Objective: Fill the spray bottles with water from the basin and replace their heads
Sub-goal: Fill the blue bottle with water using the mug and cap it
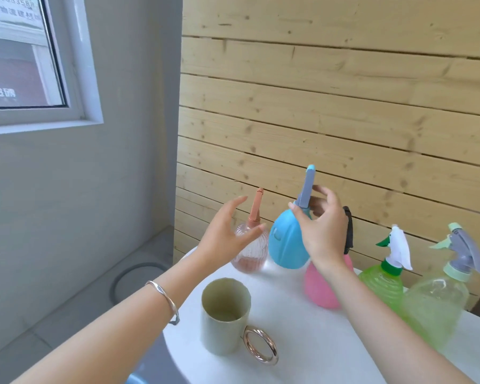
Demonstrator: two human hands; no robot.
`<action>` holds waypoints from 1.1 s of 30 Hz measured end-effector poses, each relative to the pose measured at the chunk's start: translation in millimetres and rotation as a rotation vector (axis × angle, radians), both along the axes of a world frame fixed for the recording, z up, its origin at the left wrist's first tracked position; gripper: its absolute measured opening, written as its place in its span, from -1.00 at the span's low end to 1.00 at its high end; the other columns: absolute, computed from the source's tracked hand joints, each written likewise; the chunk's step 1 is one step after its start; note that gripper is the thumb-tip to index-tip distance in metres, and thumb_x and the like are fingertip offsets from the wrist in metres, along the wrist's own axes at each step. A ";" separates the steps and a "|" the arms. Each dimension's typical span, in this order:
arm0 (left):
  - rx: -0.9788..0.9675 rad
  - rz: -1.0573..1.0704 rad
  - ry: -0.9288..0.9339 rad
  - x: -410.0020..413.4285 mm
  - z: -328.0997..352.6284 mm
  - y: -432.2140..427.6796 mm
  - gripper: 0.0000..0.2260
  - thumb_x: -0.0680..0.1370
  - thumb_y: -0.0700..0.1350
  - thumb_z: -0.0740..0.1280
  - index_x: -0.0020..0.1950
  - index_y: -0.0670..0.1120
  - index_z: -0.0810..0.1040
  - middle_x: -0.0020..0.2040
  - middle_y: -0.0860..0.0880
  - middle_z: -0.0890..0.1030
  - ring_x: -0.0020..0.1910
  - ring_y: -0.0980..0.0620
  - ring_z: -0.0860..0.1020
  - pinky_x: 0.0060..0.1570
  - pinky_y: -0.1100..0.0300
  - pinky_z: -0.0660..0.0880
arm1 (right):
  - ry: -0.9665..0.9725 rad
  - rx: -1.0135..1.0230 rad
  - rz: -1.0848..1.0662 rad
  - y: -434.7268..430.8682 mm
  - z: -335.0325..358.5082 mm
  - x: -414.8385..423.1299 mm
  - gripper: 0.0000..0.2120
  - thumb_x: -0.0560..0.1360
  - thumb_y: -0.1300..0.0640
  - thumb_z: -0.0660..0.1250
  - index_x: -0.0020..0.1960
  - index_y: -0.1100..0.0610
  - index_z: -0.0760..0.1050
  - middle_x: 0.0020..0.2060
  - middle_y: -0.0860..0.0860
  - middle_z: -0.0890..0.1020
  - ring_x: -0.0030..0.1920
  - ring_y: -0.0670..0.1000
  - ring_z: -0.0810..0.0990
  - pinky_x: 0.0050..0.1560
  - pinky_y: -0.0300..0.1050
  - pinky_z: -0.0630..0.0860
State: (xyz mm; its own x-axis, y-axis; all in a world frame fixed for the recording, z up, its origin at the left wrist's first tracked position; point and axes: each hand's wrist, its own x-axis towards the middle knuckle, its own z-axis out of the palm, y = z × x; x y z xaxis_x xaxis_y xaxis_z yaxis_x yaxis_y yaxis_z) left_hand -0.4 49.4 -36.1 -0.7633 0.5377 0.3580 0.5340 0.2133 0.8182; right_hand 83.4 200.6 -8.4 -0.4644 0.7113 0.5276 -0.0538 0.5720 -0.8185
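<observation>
The blue bottle [284, 245] stands on the white table [316, 342], at the back near the wooden wall, straight ahead of both hands. Its grey spray head [307, 187] rises as a long, narrow stem, nearly upright and leaning slightly right at the tip. That axis is the one that matters for twisting the head off.

The right hand [322, 231] is the nearer one. Its thumb and fingers are curled round the base of the head, where it meets the bottle's neck. The left hand [227, 234] is open with the fingers spread. It hovers just left of the blue body, in front of the clear ribbed bottle [250, 253], and seems to touch neither. Judging by this, the left hand needs to close on the blue body to steady it while the right turns the head.

A cup [225, 317] stands nearer the person – the basin is not clearly in view.
</observation>
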 end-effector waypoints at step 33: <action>-0.073 0.190 0.135 204.5 94.3 -111.3 -0.19 0.17 0.21 0.59 0.33 0.12 0.33 0.17 0.21 0.48 0.12 0.20 0.50 0.06 0.19 0.50 | 0.080 -0.653 0.765 -135.0 109.0 154.0 -0.79 0.44 -0.05 0.40 -0.10 0.10 0.61 -0.16 -0.02 0.68 -0.21 -0.05 0.61 -0.27 -0.25 0.56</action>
